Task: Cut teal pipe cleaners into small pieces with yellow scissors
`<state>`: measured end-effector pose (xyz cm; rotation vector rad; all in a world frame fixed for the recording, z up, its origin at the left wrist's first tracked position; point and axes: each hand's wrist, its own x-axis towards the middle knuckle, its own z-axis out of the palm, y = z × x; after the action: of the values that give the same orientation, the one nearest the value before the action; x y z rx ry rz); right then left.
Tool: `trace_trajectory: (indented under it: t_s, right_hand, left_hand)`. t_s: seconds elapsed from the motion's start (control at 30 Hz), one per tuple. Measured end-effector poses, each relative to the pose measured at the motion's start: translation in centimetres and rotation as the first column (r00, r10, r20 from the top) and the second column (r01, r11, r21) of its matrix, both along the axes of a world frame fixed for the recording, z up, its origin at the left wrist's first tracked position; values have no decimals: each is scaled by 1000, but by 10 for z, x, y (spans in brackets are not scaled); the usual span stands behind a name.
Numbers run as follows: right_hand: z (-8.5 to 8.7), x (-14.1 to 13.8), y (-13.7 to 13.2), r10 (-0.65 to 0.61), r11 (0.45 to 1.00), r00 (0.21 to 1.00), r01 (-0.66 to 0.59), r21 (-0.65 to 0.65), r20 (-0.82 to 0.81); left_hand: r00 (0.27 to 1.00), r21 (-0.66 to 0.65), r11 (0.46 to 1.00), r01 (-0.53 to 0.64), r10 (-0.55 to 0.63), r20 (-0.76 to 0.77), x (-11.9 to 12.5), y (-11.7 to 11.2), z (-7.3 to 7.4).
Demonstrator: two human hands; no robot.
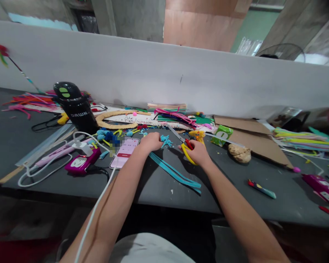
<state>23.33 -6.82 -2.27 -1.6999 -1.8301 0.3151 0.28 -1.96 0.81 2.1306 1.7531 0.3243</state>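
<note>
Right hand (199,152): fingers clamped on the handles of yellow-and-red-handled scissors (177,135), blades pointing up and left, away from the body. Left hand (152,141): fingers curled close together, back of hand toward the camera; cannot tell whether they pinch anything. A light-blue pipe cleaner cluster (166,141) sits right at the left fingertips, between the two hands, beside the scissor blades. Long light-blue pipe cleaners (175,174) run from under the left hand toward the near right, lying across the dark grey table (159,190).

Yellow glue gun (197,135) just beyond the right hand. Green box (222,135) to the right of that, then a beige lump (239,153) in front of flat cardboard (259,142). Smartphone (126,150) lies screen up, just left of the left hand, timer-like digits showing. White cable (94,208) passes over the left forearm.

Farther left: magenta power strip (83,160) with a white plug in it, black DAWN bottle (78,111) standing upright behind. Tan curved strip (100,122) right beside the bottle. Pink-and-black pipe cleaner bundle (178,117) at the back, near the white partition (142,73). Yellow-green pipe cleaners (304,140) far right.
</note>
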Motion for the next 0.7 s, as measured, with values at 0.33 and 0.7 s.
trace_trajectory:
  t_s: [0.33,0.7]
  right_hand:
    - [1,-2,-1,12,1000,1000,-12,16,-1]
    - [-1,4,1,0,999,999,-1,-41,-38]
  left_hand:
    - [997,6,1000,24,-23,-74,16,-4,-26]
    - [732,156,987,-25,-89,676,-12,10,-23]
